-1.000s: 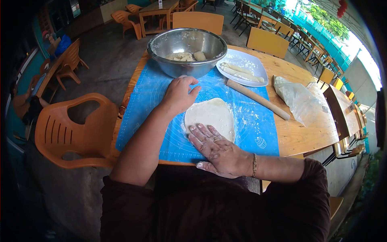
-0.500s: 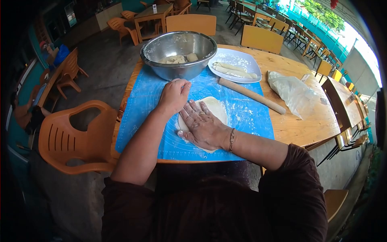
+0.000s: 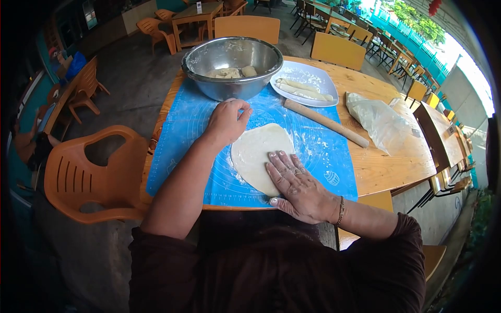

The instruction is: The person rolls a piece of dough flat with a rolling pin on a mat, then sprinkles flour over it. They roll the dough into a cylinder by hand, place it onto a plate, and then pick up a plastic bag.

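A flat oval sheet of pale dough (image 3: 258,153) lies on a blue silicone mat (image 3: 193,130) on the wooden table (image 3: 386,161). My right hand (image 3: 297,188) lies flat with spread, floury fingers on the dough's near right edge. My left hand (image 3: 228,121) rests with curled fingers at the dough's far left edge and holds nothing.
A steel bowl (image 3: 232,67) with dough lumps stands at the mat's far end. Beside it is a white plate (image 3: 304,83) with rolled dough, then a wooden rolling pin (image 3: 324,122) and a plastic bag (image 3: 379,121). An orange chair (image 3: 91,175) stands at the left.
My right hand slid from the middle of the dough back to its near right edge, uncovering the sheet. My left hand has hardly moved.
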The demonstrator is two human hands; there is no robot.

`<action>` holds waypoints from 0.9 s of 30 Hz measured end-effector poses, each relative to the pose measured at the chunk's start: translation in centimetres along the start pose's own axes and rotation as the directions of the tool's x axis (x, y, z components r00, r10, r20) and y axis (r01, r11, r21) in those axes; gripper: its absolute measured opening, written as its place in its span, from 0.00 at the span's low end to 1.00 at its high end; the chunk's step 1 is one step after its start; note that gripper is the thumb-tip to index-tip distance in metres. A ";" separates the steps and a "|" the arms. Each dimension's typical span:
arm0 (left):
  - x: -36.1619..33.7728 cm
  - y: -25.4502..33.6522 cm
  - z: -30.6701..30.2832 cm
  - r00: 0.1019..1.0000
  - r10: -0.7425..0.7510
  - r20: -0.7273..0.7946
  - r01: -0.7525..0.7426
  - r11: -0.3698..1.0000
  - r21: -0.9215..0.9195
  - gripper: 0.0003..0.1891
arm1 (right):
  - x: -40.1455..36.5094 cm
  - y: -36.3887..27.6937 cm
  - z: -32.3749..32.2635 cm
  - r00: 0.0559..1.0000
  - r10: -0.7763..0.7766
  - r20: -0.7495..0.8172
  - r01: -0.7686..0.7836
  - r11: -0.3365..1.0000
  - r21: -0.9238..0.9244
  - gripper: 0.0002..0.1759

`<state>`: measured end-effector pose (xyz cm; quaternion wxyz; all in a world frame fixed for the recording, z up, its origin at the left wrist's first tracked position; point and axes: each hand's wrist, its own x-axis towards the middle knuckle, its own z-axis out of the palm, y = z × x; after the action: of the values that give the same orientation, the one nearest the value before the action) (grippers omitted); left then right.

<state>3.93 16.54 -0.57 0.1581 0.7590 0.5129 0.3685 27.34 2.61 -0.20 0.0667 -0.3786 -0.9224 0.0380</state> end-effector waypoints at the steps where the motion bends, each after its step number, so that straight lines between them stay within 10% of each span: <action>1: 0.0 0.1 0.0 1.000 -0.006 0.002 0.006 1.000 0.015 0.12 | -0.4 0.0 -0.3 0.997 -0.081 0.008 0.081 0.996 0.047 0.42; 4: -0.1 0.1 0.1 1.000 -0.007 0.003 0.007 1.000 0.010 0.12 | -0.3 1.1 -0.7 0.987 -0.157 0.040 0.155 0.987 0.051 0.37; 11: -0.1 -0.2 0.2 1.000 -0.003 -0.002 0.003 1.000 -0.011 0.12 | 6.1 2.6 1.1 0.982 0.186 0.044 -0.181 0.980 -0.087 0.37; 20: 0.0 -0.4 0.1 0.998 -0.055 0.009 0.055 0.998 -0.041 0.13 | 4.2 -2.2 2.0 0.984 -0.170 -0.057 0.171 0.985 0.015 0.38; 27: -0.5 0.6 0.0 1.000 0.019 0.021 -0.020 0.999 0.035 0.14 | -1.4 1.6 0.5 0.995 0.083 -0.045 -0.086 0.995 -0.058 0.42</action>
<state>4.24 15.84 -0.35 0.1463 0.7704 0.5103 0.3531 29.36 2.76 -0.98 0.0736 -0.4198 -0.9046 0.0052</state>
